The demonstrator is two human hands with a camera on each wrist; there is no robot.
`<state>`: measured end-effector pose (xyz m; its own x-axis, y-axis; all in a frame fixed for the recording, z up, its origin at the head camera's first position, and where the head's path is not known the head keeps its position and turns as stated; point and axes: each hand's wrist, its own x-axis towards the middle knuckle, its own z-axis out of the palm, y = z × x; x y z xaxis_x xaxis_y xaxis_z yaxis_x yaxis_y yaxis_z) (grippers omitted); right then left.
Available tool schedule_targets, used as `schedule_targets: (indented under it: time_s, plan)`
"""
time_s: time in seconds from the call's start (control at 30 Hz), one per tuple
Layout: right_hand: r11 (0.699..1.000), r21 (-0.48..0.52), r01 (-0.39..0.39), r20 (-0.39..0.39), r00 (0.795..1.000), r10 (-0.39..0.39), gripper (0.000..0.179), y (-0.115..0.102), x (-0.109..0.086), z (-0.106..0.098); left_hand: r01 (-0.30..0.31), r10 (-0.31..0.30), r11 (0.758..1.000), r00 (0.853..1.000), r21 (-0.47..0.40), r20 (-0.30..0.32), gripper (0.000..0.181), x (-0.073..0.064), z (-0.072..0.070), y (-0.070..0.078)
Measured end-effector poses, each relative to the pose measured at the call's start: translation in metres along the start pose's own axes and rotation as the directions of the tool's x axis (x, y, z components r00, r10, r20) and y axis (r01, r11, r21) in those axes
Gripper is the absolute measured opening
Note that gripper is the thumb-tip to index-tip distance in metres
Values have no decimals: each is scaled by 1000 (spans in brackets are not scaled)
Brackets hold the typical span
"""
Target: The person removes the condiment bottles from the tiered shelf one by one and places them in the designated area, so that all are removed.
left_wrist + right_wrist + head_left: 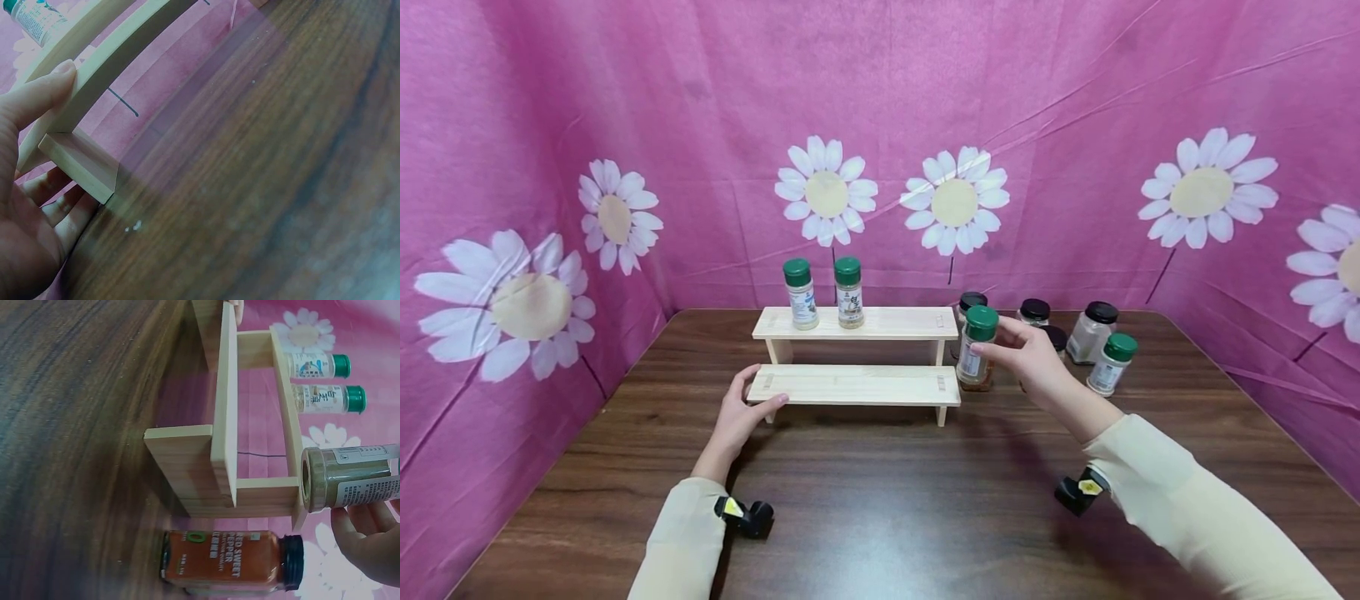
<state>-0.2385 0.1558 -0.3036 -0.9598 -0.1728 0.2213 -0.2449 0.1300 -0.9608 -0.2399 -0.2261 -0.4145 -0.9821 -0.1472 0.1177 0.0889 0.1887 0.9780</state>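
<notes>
A two-tier wooden shelf rack (pixel 853 385) stands on the table. My left hand (pixel 736 418) grips the left end of its lower tier, thumb on top and the other fingers beside and below the board. Near the rack's right end, my right hand (pixel 1041 367) holds a green-capped spice jar (pixel 973 354) upright, raised off the table. In the right wrist view that spice jar (pixel 356 478) shows brownish powder inside and a printed label. Two other green-capped spice jars (pixel 801 296) (pixel 849 293) stand side by side on the upper tier, left of its middle.
Behind and below the held jar stands a black-capped red sweet pepper jar (pixel 225 559), beside the rack. Several more black-capped jars (pixel 1088 337) and one green-capped jar (pixel 1111 367) stand on the brown table (pixel 865 508) at right. A pink flowered cloth (pixel 887 100) hangs behind.
</notes>
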Motion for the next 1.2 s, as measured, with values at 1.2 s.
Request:
schedule_targets:
  time_s: [1.2]
  plan:
    - [947,307,-92,-38,993,109,50,136,7,-34,5,-4,1000,1000,9,-5,71,1,1,0]
